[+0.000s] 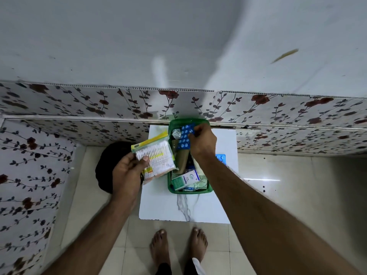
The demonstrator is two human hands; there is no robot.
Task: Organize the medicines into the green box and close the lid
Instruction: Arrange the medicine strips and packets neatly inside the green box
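A green box [170,186] stands open on a small white marble-patterned table [168,207], filled with cartons, sachets and foil strips. My right hand [202,141] is over the far half of the box, shut on a blue blister strip [184,136] of white pills. My left hand [127,173] holds a clear packet of cotton swabs [154,155] just left of the box's rim. A white and green carton [183,180] lies in the near end of the box. Another blue blister strip [220,158] lies on the table right of the box, partly hidden by my right forearm.
A dark round object [111,159] sits on the floor left of the table, behind my left hand. Floral wall panels [79,108] run behind and to the left. My bare feet [178,247] stand on pale floor tiles in front of the table.
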